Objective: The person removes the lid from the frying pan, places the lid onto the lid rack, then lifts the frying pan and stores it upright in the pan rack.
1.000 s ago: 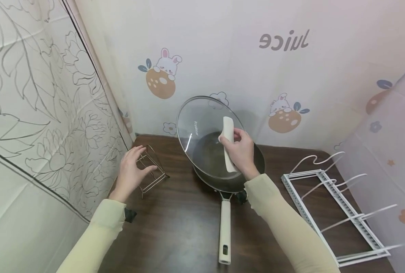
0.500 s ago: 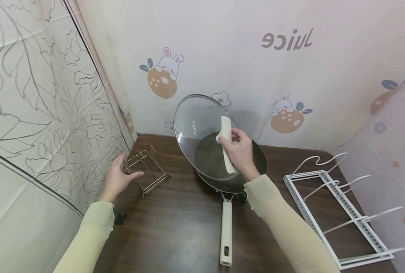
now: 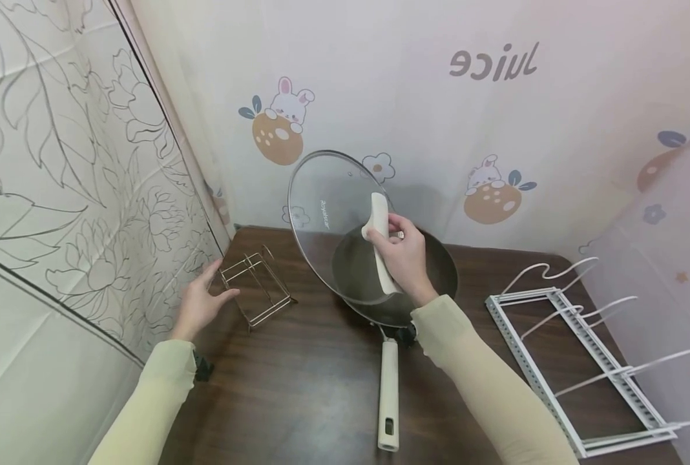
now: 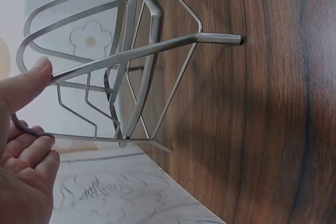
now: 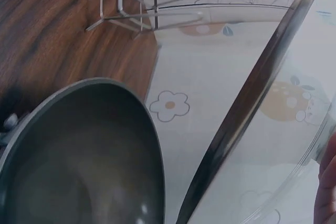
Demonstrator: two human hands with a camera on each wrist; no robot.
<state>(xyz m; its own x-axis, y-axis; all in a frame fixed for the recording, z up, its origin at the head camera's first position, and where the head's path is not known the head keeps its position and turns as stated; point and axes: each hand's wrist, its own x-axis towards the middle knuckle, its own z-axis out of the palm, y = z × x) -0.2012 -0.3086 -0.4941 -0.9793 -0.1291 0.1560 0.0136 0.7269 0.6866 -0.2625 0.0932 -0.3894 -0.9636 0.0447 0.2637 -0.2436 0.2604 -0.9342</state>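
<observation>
My right hand [image 3: 406,258] grips the cream upright handle [image 3: 382,242] of a glass lid [image 3: 324,206]. The lid is tilted over a dark frying pan [image 3: 356,265], its glass rising towards the back wall. In the right wrist view, the lid's metal rim [image 5: 236,119] stands apart from the pan's rim. On the left, my left hand [image 3: 199,303] holds the near end of a small metal wire rack [image 3: 269,316] between thumb and fingers. Up close in the left wrist view, the thumb [image 4: 37,80] lies on one wire and the fingers [image 4: 39,153] curl at another.
The pan's cream handle [image 3: 388,394] points towards me across the brown wood-grain table [image 3: 316,394]. At the right stands a white metal rack [image 3: 595,355] with curved wire dividers. Patterned cloth walls [image 3: 391,97] close off the back and both sides.
The lid has tilted up further and moved left, away from the pan. My left hand has moved left and down to the wire rack's end, and the rack has shifted slightly right.
</observation>
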